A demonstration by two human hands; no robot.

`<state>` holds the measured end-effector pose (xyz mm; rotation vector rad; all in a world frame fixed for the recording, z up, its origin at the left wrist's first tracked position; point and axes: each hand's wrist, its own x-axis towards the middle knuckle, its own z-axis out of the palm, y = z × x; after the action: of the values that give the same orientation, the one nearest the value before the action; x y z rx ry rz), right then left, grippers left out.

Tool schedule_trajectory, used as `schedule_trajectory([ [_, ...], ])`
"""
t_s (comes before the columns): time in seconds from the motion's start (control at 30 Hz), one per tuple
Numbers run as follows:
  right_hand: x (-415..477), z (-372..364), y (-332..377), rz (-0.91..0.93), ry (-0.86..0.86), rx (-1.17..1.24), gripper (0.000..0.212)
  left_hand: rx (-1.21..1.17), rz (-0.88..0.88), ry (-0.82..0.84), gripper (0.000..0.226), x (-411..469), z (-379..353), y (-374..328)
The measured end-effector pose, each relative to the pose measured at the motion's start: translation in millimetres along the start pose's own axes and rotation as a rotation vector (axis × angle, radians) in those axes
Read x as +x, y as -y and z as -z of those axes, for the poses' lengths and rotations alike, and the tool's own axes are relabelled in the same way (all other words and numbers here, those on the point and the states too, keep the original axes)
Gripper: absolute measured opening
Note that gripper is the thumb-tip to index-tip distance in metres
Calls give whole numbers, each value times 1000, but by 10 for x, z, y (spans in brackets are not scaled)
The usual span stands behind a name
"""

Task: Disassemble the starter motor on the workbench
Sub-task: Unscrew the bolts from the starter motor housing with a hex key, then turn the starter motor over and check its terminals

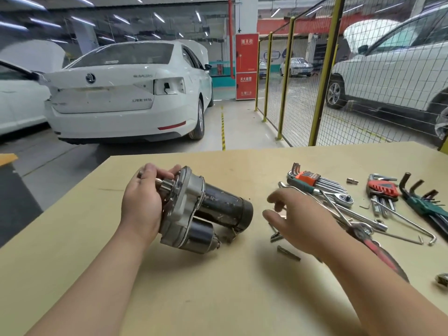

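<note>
The starter motor lies on its side on the tan workbench, silver nose housing to the left, dark cylindrical body and smaller solenoid to the right. My left hand grips the nose end around the pinion shaft. My right hand hovers to the right of the motor, fingers spread and holding nothing, above several loose bolts on the bench.
Tools lie at the right: a ratchet wrench, an orange hex key set, a red hex key set, green-held keys, long L-shaped keys, red-handled pliers. Beyond the bench are white cars and a yellow mesh fence.
</note>
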<state>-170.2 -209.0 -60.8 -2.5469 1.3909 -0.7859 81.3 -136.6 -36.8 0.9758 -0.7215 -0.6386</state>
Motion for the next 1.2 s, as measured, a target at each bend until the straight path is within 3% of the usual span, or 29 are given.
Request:
schedule_trajectory([
  [0.1,87,-6,337,241,96,137,74,-9,-12,71,48,-18,-45,-30],
  [0.2,211,-90,572,308,282,205,95,27,-54,205,39,-70,-70,-67],
  [0.33,204,-167,550,238,306,412,79,223,-199,346,26,-168,-14,-138],
  [0.37,174,-180,540,228,277,425,76,375,-223,370,30,-193,12,-163],
  [0.43,90,-226,532,218,181,380,77,674,-133,442,62,-272,53,-212],
  [0.5,-2,-268,549,215,66,323,79,754,-26,539,74,-396,61,-258],
  [0.57,-66,-285,557,242,-12,270,80,773,-41,577,79,-485,53,-251],
  [0.7,-97,-292,589,315,-113,179,81,677,-57,502,66,-602,13,-228],
  [0.8,-124,-283,574,345,-110,171,80,610,-84,477,70,-710,16,-289],
  [0.9,-105,-255,490,321,-82,252,80,464,-271,178,71,-562,387,-646],
  [0.97,-60,-267,458,280,-111,271,79,525,-369,84,81,-389,660,-934],
  [1.07,-34,-318,467,263,-124,282,79,616,-197,205,117,-348,795,-988],
  [1.2,-49,-354,447,274,-143,287,79,897,44,312,122,-457,766,-519],
])
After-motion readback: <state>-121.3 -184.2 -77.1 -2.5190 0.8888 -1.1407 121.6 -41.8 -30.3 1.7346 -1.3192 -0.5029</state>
